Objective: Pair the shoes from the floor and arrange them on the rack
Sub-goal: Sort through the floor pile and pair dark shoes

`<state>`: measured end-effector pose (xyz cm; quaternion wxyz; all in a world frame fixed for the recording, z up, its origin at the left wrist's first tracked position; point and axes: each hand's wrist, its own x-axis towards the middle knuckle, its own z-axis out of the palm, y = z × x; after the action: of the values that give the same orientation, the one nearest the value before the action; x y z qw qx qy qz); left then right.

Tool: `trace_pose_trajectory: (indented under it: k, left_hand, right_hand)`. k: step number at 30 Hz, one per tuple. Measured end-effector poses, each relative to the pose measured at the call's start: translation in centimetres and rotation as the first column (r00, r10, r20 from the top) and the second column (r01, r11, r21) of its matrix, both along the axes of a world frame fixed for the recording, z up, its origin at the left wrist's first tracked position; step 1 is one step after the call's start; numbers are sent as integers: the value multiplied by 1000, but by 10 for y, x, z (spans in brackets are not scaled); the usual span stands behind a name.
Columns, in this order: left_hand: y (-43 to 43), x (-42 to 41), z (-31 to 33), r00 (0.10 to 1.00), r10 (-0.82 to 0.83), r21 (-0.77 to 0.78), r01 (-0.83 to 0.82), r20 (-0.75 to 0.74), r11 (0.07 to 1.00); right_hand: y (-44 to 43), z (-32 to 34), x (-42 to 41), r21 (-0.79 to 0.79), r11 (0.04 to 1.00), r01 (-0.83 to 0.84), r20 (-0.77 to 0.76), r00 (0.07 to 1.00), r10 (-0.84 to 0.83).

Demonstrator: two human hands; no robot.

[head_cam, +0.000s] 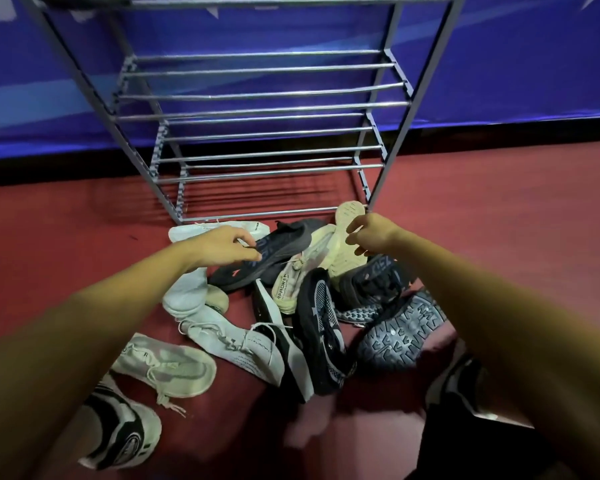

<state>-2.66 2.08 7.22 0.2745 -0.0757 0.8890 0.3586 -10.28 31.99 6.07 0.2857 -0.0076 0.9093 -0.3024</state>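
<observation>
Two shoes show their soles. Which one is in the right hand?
The cream shoe by the rack; the right hand grips its edge. The dark lugged sole lies untouched, nearer the camera.

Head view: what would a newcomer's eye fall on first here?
First, the pile of mixed shoes in the centre, on the red floor. At its far side, the left hand pinches the lace of a dark shoe, and the right hand grips a cream shoe with its sole turned up. Behind them stands the metal rack.
</observation>
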Motion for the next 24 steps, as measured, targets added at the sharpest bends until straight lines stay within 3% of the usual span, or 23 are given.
trace_pose_trajectory:
  k: [10,24]
  left_hand:
    - [24,-2,-19,990,-134,-44,135,36,990]
    - [37,12,-42,969,-221,-68,229,107,971]
  right_hand:
    - [19,-20,23,259,951,-172,-4,984,179]
    - [2,-44,52,258,924,-281,-4,956,292]
